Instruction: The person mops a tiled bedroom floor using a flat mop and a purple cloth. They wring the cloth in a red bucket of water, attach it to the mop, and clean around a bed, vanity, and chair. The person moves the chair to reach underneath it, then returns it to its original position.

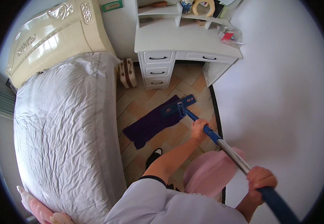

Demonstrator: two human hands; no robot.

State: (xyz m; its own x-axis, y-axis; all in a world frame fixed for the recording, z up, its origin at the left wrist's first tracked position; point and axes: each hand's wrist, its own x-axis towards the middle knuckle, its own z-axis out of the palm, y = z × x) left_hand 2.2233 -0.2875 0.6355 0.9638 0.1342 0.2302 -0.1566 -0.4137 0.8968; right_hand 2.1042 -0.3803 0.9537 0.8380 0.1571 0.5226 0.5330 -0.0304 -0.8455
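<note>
A flat mop's metal pole point(234, 156) with blue sections runs from the lower right towards the middle of the floor. My left hand point(199, 129) grips its blue lower part, and my right hand point(262, 179) is wrapped around the pole higher up. At the far end, the blue mop plate point(176, 107) lies across one end of a dark purple cloth point(150, 126). One end of the plate sticks out past the cloth onto the tiles. The rest of the cloth stretches loosely towards the bed.
A bed with a grey sheet point(64, 126) stands left. Ahead are a white desk point(184, 39) with drawers and a small cream case point(127, 73). A pink rounded plastic object point(209, 173) sits under the pole, by the white wall point(276, 98). My dark shoe point(154, 158) shows below the cloth.
</note>
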